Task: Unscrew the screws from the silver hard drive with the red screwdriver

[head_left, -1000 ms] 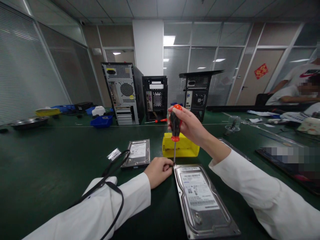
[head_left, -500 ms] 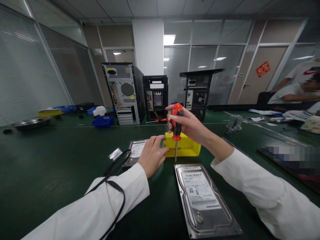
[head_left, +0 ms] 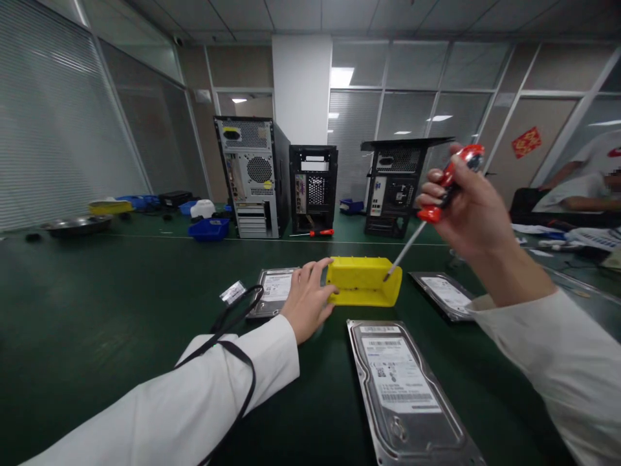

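Note:
My right hand (head_left: 468, 200) is closed round the red-and-black handle of a screwdriver (head_left: 442, 194), raised at the right. Its shaft slants down to the left, and the tip shows against the right part of a yellow bin (head_left: 369, 299). A few small dark bits, too small to name, lie inside the bin. At the bin's left end, my left hand (head_left: 310, 301) grips the edge between thumb and fingers. In front of the bin a hard drive (head_left: 398, 369) lies label up. A second hard drive (head_left: 276, 288) is partly behind my left hand; a third hard drive (head_left: 446, 294) lies near my right sleeve.
Several computer cases, among them a tall computer case (head_left: 255, 175), stand at the back of the green table (head_left: 97, 310). Another screwdriver (head_left: 317, 233) lies before them. A blue bin (head_left: 208, 230) and a metal dish (head_left: 77, 224) are at the left. People sit at the far right.
My right hand has lifted the screwdriver off the near hard drive's corner and moved right and up, tilting it toward the yellow bin. My left hand stays at the bin.

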The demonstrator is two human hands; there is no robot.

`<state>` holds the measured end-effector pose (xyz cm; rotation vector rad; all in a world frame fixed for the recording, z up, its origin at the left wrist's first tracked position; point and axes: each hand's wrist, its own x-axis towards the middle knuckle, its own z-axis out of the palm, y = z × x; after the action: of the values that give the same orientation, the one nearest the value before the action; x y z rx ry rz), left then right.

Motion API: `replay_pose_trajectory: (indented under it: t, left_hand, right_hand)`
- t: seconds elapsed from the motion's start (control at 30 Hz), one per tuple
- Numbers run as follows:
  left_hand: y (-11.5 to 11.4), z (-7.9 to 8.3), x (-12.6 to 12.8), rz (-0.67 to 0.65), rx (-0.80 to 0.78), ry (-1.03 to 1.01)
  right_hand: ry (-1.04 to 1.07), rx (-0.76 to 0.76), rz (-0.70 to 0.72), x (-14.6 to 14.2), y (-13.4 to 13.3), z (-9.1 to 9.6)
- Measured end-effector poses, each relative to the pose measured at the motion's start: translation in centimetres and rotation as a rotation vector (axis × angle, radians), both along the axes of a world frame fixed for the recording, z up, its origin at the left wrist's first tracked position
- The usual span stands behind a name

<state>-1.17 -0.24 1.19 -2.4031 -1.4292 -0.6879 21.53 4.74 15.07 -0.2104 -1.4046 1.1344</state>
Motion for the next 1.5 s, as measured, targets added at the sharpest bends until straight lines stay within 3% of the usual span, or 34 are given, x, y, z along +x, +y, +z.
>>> replay_pose_trajectory:
  t: [0.1,0.2,0.3,0.43,0.7,1.27,1.5]
  left_hand:
    - [0.1,0.0,0.1,0.012,-0.015,0.017]
    - [0.3,-0.2,0.2,0.028,-0.024,0.032]
    - [0.4,-0.4,0.2,0.043,-0.037,0.047]
    - [0.2,-0.4,0.3,0.080,-0.024,0.049]
    - [-0.1,-0.1,0.5,0.095,-0.033,0.018]
    - [0.3,0.2,-0.4,0.062,-0.044,0.000]
    - [0.5,0.2,-0.2,0.076,-0.032,0.003]
  right_hand:
    - [-0.270,-0.054,-0.034,2.4,-0.4,-1.2]
    - [-0.733,-0.161,-0.002,3.6,-1.1,-4.3]
    - [-1.054,-0.214,-0.013,4.0,-1.6,-7.5]
    - [-1.269,-0.197,-0.094,4.6,-1.4,-10.0]
    - [-1.473,0.081,-0.201,5.2,-0.8,-12.3]
    - [-1.713,0.245,-0.258,4.4,-2.3,-11.3]
    - [-1.653,0.370,-0.342,2.4,-2.2,-9.2]
